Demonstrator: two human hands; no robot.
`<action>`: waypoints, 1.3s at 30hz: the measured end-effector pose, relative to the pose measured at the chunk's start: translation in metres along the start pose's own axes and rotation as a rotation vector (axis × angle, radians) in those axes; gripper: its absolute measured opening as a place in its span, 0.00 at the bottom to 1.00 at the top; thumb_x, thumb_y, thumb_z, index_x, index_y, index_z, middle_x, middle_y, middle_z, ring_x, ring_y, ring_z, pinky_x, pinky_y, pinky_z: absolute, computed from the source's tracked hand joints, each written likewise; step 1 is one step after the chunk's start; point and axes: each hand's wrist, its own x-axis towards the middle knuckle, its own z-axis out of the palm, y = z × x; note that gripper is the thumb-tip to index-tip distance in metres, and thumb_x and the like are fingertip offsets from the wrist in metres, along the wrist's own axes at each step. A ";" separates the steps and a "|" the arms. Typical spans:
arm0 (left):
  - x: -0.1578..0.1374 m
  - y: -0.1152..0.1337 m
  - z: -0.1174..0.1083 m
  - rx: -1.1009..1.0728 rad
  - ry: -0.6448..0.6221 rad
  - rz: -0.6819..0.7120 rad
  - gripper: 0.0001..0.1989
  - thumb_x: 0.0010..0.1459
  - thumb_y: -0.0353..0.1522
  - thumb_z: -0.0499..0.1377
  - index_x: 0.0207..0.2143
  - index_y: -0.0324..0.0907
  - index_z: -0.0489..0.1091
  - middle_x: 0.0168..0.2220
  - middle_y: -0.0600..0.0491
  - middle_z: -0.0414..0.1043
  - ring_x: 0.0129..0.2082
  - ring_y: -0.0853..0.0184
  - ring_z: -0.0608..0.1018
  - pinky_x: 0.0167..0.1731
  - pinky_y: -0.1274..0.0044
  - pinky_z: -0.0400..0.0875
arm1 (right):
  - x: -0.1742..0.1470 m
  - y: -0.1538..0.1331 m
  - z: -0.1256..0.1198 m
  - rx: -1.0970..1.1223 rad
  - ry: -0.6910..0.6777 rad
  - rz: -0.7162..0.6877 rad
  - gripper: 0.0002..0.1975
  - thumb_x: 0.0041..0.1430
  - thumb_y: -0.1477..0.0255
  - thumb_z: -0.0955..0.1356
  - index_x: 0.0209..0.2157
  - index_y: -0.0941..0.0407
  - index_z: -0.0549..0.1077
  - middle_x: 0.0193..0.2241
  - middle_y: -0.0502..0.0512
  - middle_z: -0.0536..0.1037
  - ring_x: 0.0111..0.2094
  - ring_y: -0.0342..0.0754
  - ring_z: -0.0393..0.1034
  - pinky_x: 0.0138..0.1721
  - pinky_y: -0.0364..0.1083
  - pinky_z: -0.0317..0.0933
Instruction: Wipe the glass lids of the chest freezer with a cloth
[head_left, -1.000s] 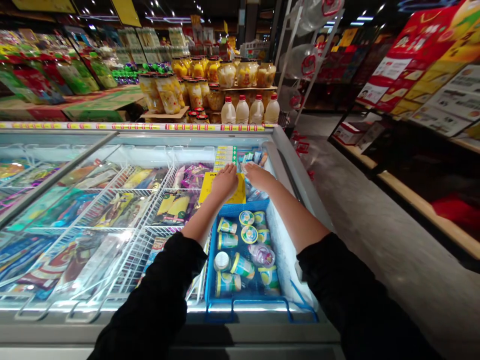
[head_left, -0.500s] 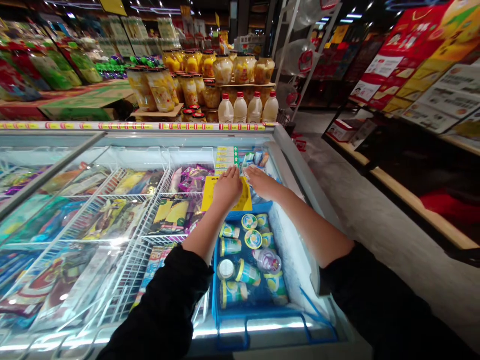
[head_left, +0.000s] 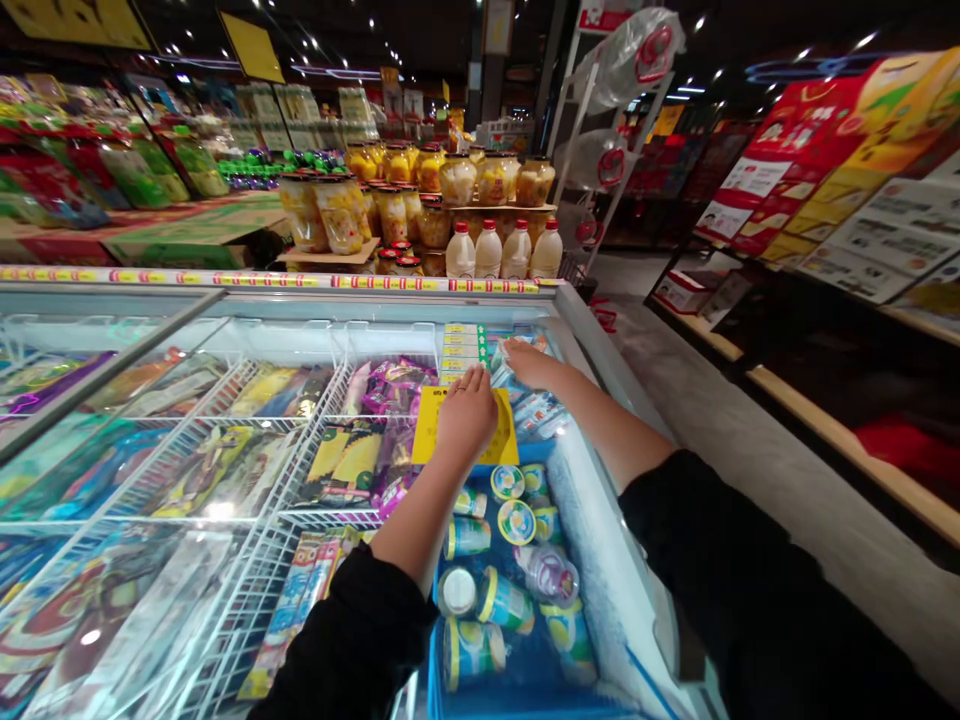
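We see both bare hands at the far right part of a chest freezer [head_left: 604,365]. Our left hand [head_left: 466,415] is palm down over a yellow card [head_left: 426,430], covering its middle; the fingers lie narrow, side by side, pointing to the far side. Its palm is hidden, so we cannot tell whether it presses on the card or holds anything. Our right hand [head_left: 527,362] is just right of and beyond it, over wrapped packs [head_left: 536,410], its fingers close together and pointing left. We cannot tell whether they grip a pack.

The yellow card sits at the far end of a blue basket [head_left: 525,705], with a strip of price labels [head_left: 461,350] just beyond it. In the basket we see blue and yellow tubs [head_left: 469,537], some upright and some on their sides, and a purple cup [head_left: 551,573]. To the left, purple packs [head_left: 397,385] lie in a wire compartment. Beyond the freezer's far edge stand four red-capped bottles [head_left: 487,250], with jars [head_left: 341,215] to their left.
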 end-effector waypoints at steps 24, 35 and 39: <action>0.047 0.001 -0.023 0.024 -0.018 -0.065 0.25 0.75 0.29 0.46 0.70 0.32 0.62 0.73 0.41 0.61 0.72 0.58 0.67 0.70 0.68 0.63 | 0.000 0.001 -0.008 0.069 -0.077 0.009 0.33 0.75 0.69 0.55 0.76 0.66 0.49 0.78 0.65 0.46 0.78 0.54 0.37 0.77 0.50 0.36; 0.076 -0.020 0.008 0.091 -0.037 -0.033 0.27 0.77 0.32 0.45 0.73 0.31 0.57 0.75 0.42 0.56 0.75 0.58 0.60 0.74 0.66 0.55 | 0.003 0.006 0.002 0.086 -0.032 0.012 0.34 0.74 0.64 0.58 0.74 0.67 0.55 0.76 0.71 0.51 0.78 0.59 0.41 0.77 0.56 0.40; 0.075 -0.018 0.006 0.075 -0.042 -0.029 0.27 0.76 0.31 0.45 0.73 0.31 0.57 0.75 0.41 0.56 0.76 0.58 0.59 0.74 0.66 0.55 | 0.000 0.010 0.000 0.069 -0.045 0.036 0.34 0.74 0.67 0.57 0.74 0.72 0.53 0.77 0.72 0.49 0.78 0.57 0.40 0.77 0.52 0.40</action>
